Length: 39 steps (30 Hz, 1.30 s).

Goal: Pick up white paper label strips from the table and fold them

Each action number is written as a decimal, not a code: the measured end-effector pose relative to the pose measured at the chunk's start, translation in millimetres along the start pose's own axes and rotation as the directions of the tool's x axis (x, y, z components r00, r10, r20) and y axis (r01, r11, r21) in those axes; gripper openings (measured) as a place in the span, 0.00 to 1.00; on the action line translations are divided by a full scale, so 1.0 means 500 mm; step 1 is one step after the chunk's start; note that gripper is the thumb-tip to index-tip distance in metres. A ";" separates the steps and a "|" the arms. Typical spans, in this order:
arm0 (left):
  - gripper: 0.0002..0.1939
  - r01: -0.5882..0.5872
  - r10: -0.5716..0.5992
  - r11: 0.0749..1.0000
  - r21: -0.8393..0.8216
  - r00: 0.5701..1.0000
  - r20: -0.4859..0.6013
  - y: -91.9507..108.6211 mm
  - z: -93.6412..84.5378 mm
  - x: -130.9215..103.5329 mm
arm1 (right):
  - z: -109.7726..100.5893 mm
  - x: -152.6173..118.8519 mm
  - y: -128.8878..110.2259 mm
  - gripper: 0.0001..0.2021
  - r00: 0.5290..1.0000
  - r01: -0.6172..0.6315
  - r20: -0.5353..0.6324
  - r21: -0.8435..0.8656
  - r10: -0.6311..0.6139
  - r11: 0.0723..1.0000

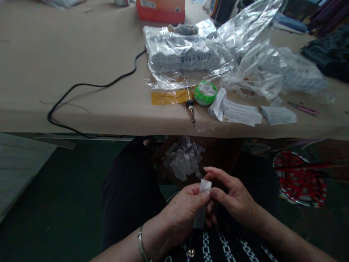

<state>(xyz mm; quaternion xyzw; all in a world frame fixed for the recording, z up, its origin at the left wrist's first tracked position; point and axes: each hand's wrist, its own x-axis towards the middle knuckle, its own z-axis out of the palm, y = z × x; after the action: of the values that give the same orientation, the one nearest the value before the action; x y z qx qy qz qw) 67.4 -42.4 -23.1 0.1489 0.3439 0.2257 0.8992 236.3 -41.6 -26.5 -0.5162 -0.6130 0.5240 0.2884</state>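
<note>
Over my lap, my left hand (178,209) pinches a narrow printed fabric label (205,185) under its thumb. One end sticks up past the thumb and the rest hangs below the fingers. My right hand (237,194) is close on the other side, its thumb tip beside the label and its index finger stretched away from the thumb. Its lower fingers are partly hidden. Beyond the hands, a cardboard box (218,156) below the table edge has a heap of loose label strips (184,160) in it.
Along the table's front lie a soldering iron (191,114), a green tub (205,98), label stacks (241,112) and small pink-handled snips (302,108). Behind are bagged label bundles (185,60) and a red box (160,12). A black cord (92,86) loops left. A red-strapped stool (300,178) stands right.
</note>
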 end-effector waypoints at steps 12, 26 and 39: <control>0.18 0.020 -0.020 0.999 0.044 1.000 -0.006 -0.001 0.009 0.000 | 0.010 0.082 0.046 0.14 0.810 -0.458 0.586 0.605 0.024 0.651; 0.11 -0.168 0.177 0.982 0.089 0.979 -0.101 0.044 -0.003 -0.004 | 0.005 0.055 -0.032 0.19 0.930 0.368 0.076 -0.260 -0.361 0.893; 0.13 -0.334 0.400 0.873 0.356 0.907 -0.128 0.092 -0.003 -0.004 | 0.033 0.132 -0.065 0.10 0.979 -0.172 0.188 0.530 0.083 0.830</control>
<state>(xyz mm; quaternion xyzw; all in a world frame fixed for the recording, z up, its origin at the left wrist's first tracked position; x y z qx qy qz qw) 51.1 -4.2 -3.4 0.3351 0.4293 0.3468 0.7636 191.1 17.1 -13.0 -0.4104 -0.4240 0.7332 0.3380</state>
